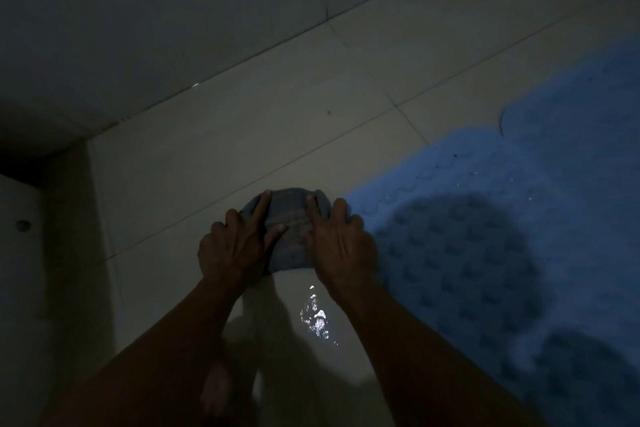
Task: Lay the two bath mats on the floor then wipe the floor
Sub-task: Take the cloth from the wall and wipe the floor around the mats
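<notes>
A bunched grey cloth (289,218) lies on the pale tiled floor (242,135) in dim light. My left hand (232,246) presses flat on its left side with the fingers spread. On the cloth's right side my right hand (341,239) presses down the same way, its outer fingers touching the edge of a blue bath mat (502,236). The blue mat has a raised bumpy pattern and lies flat on the floor at the right. A seam (501,121) shows where a second blue mat (571,90) adjoins it farther back.
A wet patch (317,319) glints on the floor between my forearms. A tiled wall (156,10) runs along the top left and meets the floor at a diagonal line. A pale fixture (20,253) stands at the left edge.
</notes>
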A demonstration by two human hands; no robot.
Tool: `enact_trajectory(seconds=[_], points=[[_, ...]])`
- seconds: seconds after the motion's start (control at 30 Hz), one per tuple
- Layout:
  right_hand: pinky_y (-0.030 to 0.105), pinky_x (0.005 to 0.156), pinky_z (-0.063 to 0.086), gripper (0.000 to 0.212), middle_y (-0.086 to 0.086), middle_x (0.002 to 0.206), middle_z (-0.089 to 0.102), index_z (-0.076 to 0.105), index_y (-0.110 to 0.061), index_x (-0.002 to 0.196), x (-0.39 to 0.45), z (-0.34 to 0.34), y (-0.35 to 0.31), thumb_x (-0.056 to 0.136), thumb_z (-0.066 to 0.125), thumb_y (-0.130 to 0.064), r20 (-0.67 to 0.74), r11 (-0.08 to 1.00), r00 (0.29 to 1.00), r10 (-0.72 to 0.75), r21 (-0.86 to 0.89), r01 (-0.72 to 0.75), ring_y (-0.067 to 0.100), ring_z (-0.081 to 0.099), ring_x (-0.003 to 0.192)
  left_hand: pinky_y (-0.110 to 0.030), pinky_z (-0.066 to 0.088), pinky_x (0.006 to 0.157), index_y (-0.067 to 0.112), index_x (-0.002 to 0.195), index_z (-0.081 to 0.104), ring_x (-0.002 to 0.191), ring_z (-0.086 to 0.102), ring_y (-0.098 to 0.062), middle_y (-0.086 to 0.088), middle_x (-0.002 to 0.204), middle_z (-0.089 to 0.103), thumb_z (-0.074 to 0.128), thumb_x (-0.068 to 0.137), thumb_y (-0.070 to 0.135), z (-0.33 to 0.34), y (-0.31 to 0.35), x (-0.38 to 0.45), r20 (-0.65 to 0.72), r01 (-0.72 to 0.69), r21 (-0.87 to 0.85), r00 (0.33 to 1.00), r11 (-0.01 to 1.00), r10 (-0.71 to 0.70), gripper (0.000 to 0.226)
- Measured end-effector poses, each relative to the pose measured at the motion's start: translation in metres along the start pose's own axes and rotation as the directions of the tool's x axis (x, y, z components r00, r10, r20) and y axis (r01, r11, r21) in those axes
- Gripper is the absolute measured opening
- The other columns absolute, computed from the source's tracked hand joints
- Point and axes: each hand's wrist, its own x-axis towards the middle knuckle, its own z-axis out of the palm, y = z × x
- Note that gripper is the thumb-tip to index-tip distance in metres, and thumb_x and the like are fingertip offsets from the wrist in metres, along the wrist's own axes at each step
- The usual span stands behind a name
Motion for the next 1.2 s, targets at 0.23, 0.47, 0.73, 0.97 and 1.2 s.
enact_trajectory(seconds=[0.23,0.47,0.73,0.97,1.2], points=[[0.033,0.06,0.037,0.065,0.012,0.122,0.044,0.021,-0.03,0.153,0.023,0.004,0.006,0.096,0.043,-0.051,0.068,0.962,0.985,0.157,0.216,-0.168,0.028,0.051,0.091,-0.04,0.045,0.074,0.053,0.151,-0.006,0.102,0.057,-0.037,-0.015,0.13,0.048,0.011,0.083,0.081,-0.018,0.014,0.048,-0.039,-0.152,0.037,0.987,0.988,0.153,0.075],[0.037,0.076,0.048,0.066,0.015,0.146,0.027,0.004,-0.029,0.155,0.047,0.013,0.027,0.1,0.029,-0.055,0.144,0.902,0.937,0.32,0.255,-0.347,0.03,0.051,0.106,-0.039,0.04,0.073,0.053,0.15,-0.009,0.101,0.054,-0.034,-0.013,0.128,0.045,0.016,0.087,0.08,-0.036,0.046,0.105,-0.019,-0.328,0.075,0.944,0.942,0.33,0.073],[0.032,0.059,0.049,0.071,0.017,0.127,0.053,0.033,-0.026,0.151,0.075,0.008,0.026,0.091,0.052,-0.058,0.074,0.842,0.867,0.494,0.208,-0.497,0.03,0.06,0.085,-0.04,0.04,0.069,0.057,0.148,-0.012,0.099,0.053,-0.035,-0.012,0.128,0.044,0.01,0.082,0.084,-0.05,0.061,0.167,-0.042,-0.492,0.096,0.867,0.865,0.497,0.075],[0.032,0.059,0.047,0.079,0.013,0.126,0.05,0.019,-0.027,0.155,0.098,0.007,0.016,0.091,0.042,-0.067,0.208,0.736,0.769,0.604,0.225,-0.639,0.03,0.06,0.091,-0.038,0.044,0.066,0.062,0.146,-0.008,0.097,0.052,-0.032,-0.006,0.122,0.045,0.01,0.078,0.09,-0.056,0.069,0.214,-0.083,-0.629,0.061,0.771,0.775,0.632,0.075],[0.042,0.077,0.049,0.078,0.012,0.152,0.023,-0.033,-0.037,0.144,0.112,0.008,0.029,0.094,0.018,-0.068,0.304,0.688,0.732,0.61,0.254,-0.68,0.033,0.054,0.108,-0.04,0.048,0.07,0.065,0.145,0.005,0.103,0.047,-0.029,-0.003,0.129,0.042,0.017,0.078,0.091,-0.062,0.1,0.249,-0.137,-0.704,0.012,0.702,0.71,0.699,0.073]])
